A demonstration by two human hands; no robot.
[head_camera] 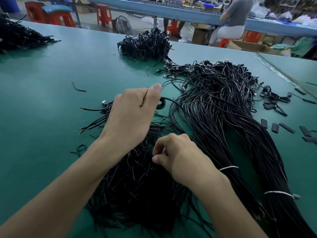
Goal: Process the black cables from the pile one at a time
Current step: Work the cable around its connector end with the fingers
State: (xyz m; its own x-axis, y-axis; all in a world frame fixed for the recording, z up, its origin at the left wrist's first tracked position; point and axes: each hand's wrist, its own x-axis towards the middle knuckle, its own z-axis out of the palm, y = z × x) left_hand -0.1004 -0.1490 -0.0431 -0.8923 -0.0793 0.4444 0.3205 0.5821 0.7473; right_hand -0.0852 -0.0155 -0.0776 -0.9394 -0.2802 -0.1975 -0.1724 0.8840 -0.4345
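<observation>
A big bundle of black cables (pixel 228 107) with USB plugs at its far end lies on the green table (pixel 51 93), tied by white bands (pixel 229 167). In front of me spreads a loose pile of black cable ends (pixel 137 182). My left hand (pixel 132 115) grips one black cable wound into a small coil (pixel 162 104); its free length arcs away to the right. My right hand (pixel 178 157) pinches a thin cable end above the loose pile, thumb against curled fingers.
A finished heap of coiled cables (pixel 145 44) sits at the far middle, another dark heap (pixel 18 36) at far left. Short black sleeve pieces (pixel 275 127) lie scattered at right. A seated person (pixel 235 19) works at a blue bench beyond; red stools (pixel 51 16) stand behind.
</observation>
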